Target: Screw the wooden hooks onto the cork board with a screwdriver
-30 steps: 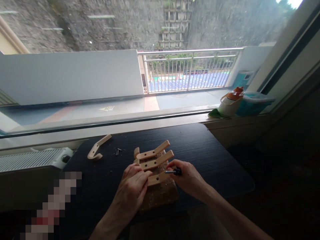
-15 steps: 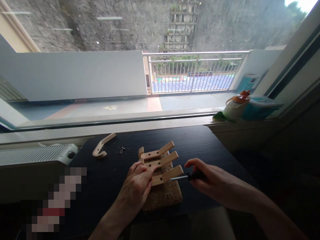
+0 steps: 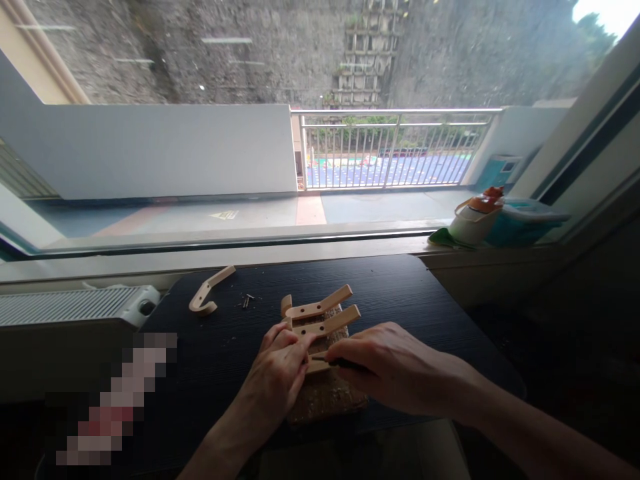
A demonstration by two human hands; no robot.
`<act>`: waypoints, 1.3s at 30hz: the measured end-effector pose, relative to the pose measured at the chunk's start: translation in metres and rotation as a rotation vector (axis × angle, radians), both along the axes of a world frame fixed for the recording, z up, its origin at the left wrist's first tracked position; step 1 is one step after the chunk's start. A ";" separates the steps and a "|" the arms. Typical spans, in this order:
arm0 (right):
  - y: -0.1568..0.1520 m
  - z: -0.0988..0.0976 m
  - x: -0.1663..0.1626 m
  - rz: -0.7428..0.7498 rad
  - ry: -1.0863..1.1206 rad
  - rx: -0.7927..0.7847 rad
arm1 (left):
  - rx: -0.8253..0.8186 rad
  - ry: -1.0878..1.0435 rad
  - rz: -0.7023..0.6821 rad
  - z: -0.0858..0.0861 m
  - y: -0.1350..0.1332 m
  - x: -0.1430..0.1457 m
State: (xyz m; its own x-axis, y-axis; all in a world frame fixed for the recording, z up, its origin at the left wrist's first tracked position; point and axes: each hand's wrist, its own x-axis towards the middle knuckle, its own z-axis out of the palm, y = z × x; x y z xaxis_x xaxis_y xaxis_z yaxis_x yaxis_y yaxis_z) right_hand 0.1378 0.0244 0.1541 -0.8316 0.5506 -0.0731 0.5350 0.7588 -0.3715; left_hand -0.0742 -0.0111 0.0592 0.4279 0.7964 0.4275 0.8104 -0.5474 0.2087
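Note:
Three pale wooden hooks with dark holes lie side by side across a rough brown wooden block (image 3: 330, 399): a far hook (image 3: 313, 311), a middle hook (image 3: 333, 325) and a near hook (image 3: 316, 367). My left hand (image 3: 277, 367) is closed around the curved end of the near hook, pressing it to the block and hiding that end. In my right hand (image 3: 400, 367) is a screwdriver (image 3: 345, 364) with a dark handle, held low over the near hook. Its metal shaft points left toward my left fingers; whether the tip sits in a hole I cannot tell.
A separate wooden hook (image 3: 203, 297) lies at the dark table's (image 3: 395, 293) back left, near several small screws (image 3: 247, 301). Behind the table run the window sill (image 3: 310, 248) and a radiator (image 3: 80, 305). A white bottle (image 3: 473, 223) and teal container (image 3: 520, 223) stand on the right.
My right hand has moved left with the screwdriver, from beyond the near hook's right end to over the hook, now covering that end. My left hand keeps its hold.

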 end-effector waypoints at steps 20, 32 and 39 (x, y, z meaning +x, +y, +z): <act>0.003 -0.003 -0.010 0.053 0.080 0.001 | 0.001 -0.007 0.009 0.002 0.000 -0.001; 0.013 0.018 -0.025 0.132 0.008 -0.044 | -0.035 -0.040 -0.010 0.007 0.001 0.002; 0.018 0.022 -0.028 0.170 -0.057 -0.087 | -0.060 -0.032 -0.015 0.013 0.000 0.005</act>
